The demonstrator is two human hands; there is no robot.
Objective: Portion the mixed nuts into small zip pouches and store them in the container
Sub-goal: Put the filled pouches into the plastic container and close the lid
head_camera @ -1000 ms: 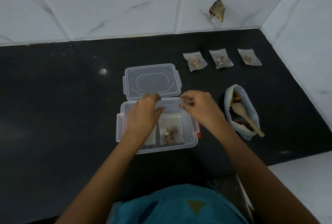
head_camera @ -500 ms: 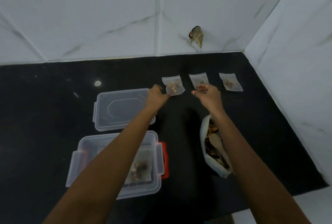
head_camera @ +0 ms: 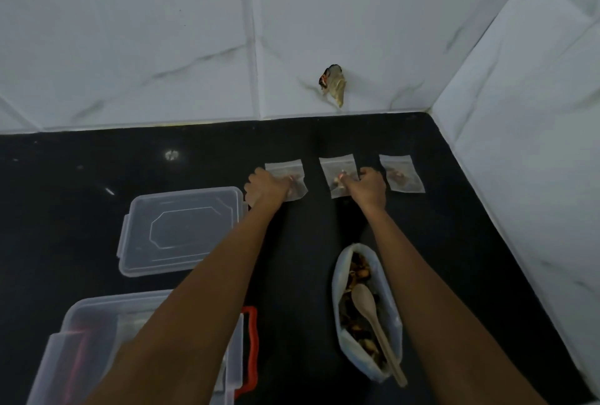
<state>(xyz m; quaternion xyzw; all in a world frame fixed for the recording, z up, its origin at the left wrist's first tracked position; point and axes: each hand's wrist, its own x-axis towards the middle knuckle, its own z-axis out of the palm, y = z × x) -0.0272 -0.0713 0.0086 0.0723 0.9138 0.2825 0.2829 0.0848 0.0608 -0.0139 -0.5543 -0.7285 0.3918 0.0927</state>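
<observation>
- Left grip (head_camera: 269, 188) and right grip (head_camera: 370, 188) have advanced onto the pouches.
- Near-left worktop (head_camera: 81, 193) edge: open container (head_camera: 84, 333), lid (head_camera: 181, 229) beyond it.
- Near right: nut bag (head_camera: 391, 320) holding spoon (head_camera: 365, 300).
- Far-right corner: left grip pinches left pouch (head_camera: 287, 171), right grip pinches middle pouch (head_camera: 336, 167); right pouch (head_camera: 402, 174) untouched.

My left hand (head_camera: 264, 188) grips the left pouch (head_camera: 287, 169) | my right hand (head_camera: 370, 187) pinches the middle pouch (head_camera: 336, 171) | right pouch (head_camera: 402, 174) lies just beside it, untouched | lid (head_camera: 181, 229) beyond open container (head_camera: 55, 359) | wooden spoon (head_camera: 367, 302) rests in nut bag (head_camera: 339, 278) | black counter (head_camera: 81, 193).
</observation>
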